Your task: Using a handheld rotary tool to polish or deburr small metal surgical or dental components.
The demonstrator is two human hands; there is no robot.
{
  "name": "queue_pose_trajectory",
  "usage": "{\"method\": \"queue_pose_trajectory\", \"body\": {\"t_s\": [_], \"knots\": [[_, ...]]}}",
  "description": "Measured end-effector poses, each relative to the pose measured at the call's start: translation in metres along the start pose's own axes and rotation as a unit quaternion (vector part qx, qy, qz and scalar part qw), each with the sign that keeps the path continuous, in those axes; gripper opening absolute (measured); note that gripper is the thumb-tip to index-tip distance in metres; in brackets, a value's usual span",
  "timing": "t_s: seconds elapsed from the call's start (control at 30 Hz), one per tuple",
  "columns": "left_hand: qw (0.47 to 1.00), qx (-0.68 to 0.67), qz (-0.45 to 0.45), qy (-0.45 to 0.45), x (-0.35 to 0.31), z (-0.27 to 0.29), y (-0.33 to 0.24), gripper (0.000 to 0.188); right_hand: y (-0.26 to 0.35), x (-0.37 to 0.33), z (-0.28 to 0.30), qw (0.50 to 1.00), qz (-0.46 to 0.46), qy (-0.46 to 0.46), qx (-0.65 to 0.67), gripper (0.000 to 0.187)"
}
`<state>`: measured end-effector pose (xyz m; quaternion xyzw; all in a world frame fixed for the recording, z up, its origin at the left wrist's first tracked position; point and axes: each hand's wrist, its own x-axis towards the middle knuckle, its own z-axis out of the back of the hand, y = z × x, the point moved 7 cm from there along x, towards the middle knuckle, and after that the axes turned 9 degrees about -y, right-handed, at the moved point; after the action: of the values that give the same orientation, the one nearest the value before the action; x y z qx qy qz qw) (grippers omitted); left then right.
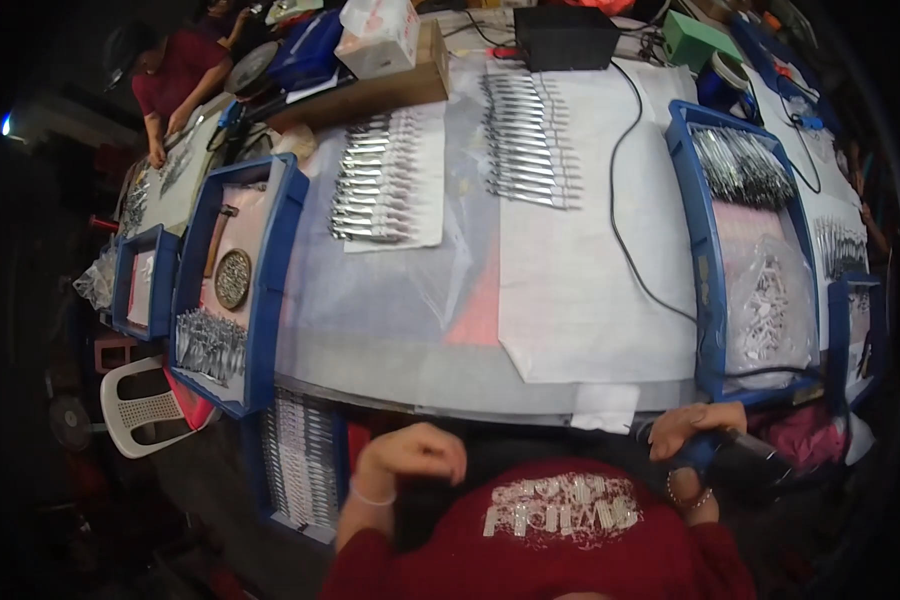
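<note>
My left hand is in front of my body, just off the near table edge. Its fingers are curled in, and nothing shows in them. At the right, beside the table edge, my right hand is closed around a dark tool with a blue part; its exact kind is hard to make out. On the table lie two rows of shiny metal hand tools, a left row on white paper and a right row farther back. Neither hand touches them.
A blue tray at the left holds a hammer, a round dish and metal parts. The right blue tray holds metal parts and a plastic bag. A black cable crosses the table. Another person works far left.
</note>
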<state>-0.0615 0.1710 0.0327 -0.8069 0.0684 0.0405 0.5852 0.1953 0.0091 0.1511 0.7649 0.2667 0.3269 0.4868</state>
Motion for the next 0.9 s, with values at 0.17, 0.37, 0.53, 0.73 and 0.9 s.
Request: {"method": "queue_pose_trajectory", "body": {"t_s": [0.17, 0.37, 0.53, 0.73, 0.9], "knots": [[0.912, -0.112, 0.153, -0.365, -0.02, 0.03, 0.158, 0.02, 0.015, 0.005, -0.008, 0.995, -0.067, -0.015, 0.065, 0.047], [0.938, -0.09, 0.116, -0.314, 0.033, 0.046, 0.192, 0.02, 0.034, -0.015, -0.01, 0.999, -0.017, 0.001, 0.037, 0.048], [0.945, -0.071, 0.088, -0.306, 0.06, 0.06, 0.208, 0.021, 0.041, -0.027, -0.003, 0.997, -0.022, -0.072, 0.027, 0.048], [0.938, -0.058, 0.074, -0.334, 0.058, 0.065, 0.228, 0.021, 0.043, -0.021, -0.01, 0.999, -0.019, -0.024, 0.021, 0.048], [0.931, -0.043, 0.086, -0.352, 0.041, 0.058, 0.244, 0.021, 0.048, -0.016, -0.017, 0.998, 0.047, 0.037, 0.001, 0.049]]}}
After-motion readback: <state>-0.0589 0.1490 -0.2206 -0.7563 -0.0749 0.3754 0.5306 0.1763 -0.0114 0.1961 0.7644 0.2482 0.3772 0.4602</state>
